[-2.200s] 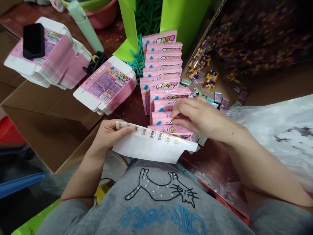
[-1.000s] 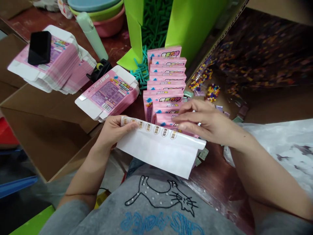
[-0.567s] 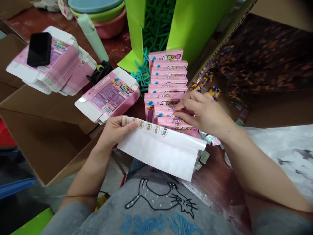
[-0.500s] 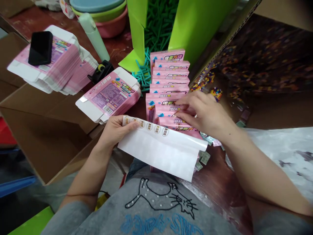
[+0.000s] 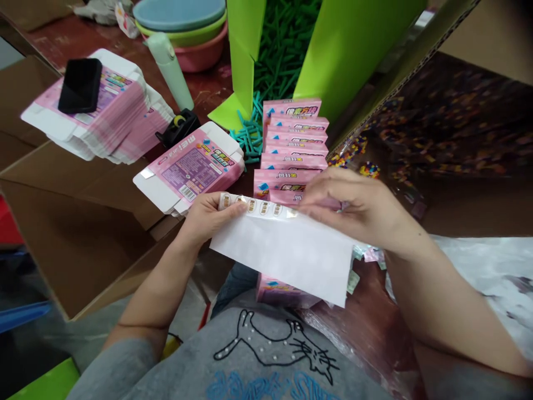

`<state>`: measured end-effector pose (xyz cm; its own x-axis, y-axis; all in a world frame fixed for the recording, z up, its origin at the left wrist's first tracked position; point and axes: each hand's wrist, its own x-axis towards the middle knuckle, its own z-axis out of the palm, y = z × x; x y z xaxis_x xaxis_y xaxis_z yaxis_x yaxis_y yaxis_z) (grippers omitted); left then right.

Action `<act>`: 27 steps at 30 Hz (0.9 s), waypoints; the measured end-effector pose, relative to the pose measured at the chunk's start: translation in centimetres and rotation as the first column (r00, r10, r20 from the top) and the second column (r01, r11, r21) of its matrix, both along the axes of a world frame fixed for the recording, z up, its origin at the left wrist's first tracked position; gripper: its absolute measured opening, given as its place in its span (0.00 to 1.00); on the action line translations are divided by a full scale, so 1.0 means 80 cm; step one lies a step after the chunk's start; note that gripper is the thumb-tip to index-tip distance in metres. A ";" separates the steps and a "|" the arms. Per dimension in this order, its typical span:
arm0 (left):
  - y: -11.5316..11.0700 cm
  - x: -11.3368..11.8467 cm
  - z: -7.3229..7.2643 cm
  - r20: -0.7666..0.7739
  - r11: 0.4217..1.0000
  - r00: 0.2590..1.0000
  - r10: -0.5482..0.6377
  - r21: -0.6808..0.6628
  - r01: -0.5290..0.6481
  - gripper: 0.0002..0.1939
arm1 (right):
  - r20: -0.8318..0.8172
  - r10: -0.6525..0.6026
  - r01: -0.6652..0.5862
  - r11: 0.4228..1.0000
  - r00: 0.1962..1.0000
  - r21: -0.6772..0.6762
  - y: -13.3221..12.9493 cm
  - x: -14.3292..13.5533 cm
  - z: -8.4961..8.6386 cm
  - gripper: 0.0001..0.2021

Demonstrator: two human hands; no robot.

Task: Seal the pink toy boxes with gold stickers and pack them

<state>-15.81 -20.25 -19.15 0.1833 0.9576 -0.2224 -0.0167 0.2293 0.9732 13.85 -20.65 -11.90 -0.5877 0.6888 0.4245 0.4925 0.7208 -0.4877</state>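
Observation:
My left hand (image 5: 212, 215) pinches the upper left corner of a white sticker sheet (image 5: 283, 253), thumb on top. A row of round stickers with gold lettering runs along the sheet's upper edge. At the right end of that row, my right hand (image 5: 353, 205) has its thumb and fingertips closed on a shiny sticker (image 5: 292, 213); whether it has lifted off the backing is hard to see. Behind the sheet stands a column of pink boxes (image 5: 295, 161), partly covered by the sheet and my right hand. Another pink box (image 5: 283, 290) shows below the sheet.
Flattened pink cartons (image 5: 195, 166) lie to the left, with more stacked under a black phone (image 5: 80, 85). Nearby are a tape dispenser (image 5: 179, 128), a green bottle (image 5: 170, 69) and stacked basins (image 5: 183, 36). A green box (image 5: 241, 55) spills teal sticks; a large carton (image 5: 449, 205) stands right.
My right hand has come from the pink boxes back to the sheet's upper edge and closed at the end of the sticker row. My left hand still holds the sheet.

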 end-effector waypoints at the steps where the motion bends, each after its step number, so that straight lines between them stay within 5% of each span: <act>1: 0.001 -0.001 -0.002 0.001 1.000 1.000 0.001 -0.003 -0.001 0.21 | -0.003 -0.041 0.041 0.999 0.999 0.011 0.007 -0.002 -0.001 0.06; 7: 0.006 -0.011 -0.006 -0.019 1.000 1.000 0.003 -0.011 -0.003 0.23 | 0.176 -0.242 0.212 0.962 0.954 0.172 0.052 -0.002 -0.027 0.07; 13: 0.015 -0.011 -0.003 0.017 1.000 1.000 -0.014 0.012 0.014 0.22 | 0.290 -0.287 0.198 0.933 0.913 0.301 0.052 0.000 -0.028 0.09; 16: 0.020 -0.004 0.003 0.041 0.999 0.999 -0.022 0.045 0.020 0.19 | 0.258 -0.210 0.149 0.960 0.943 0.238 0.048 -0.001 -0.020 0.11; 21: 0.029 0.012 0.009 0.018 0.988 0.998 -0.061 0.144 0.057 0.16 | -0.036 0.064 -0.065 0.998 0.997 -0.025 0.034 -0.012 0.003 0.06; 24: 0.039 0.016 0.006 -0.102 0.887 0.994 0.030 0.460 0.020 0.13 | -0.163 -0.065 0.066 0.998 0.984 0.003 0.039 -0.010 0.013 0.04; 27: 0.048 0.014 0.004 -0.269 0.728 0.962 0.045 0.668 0.152 0.06 | -0.119 -0.151 0.154 0.988 0.981 0.018 0.063 0.002 0.007 0.05</act>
<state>-14.71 -16.44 -18.85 0.2718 0.8578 0.4362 0.2386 -0.4992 0.8330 13.98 -15.65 -11.32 -0.4219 0.7539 0.5036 0.5380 0.6553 -0.5302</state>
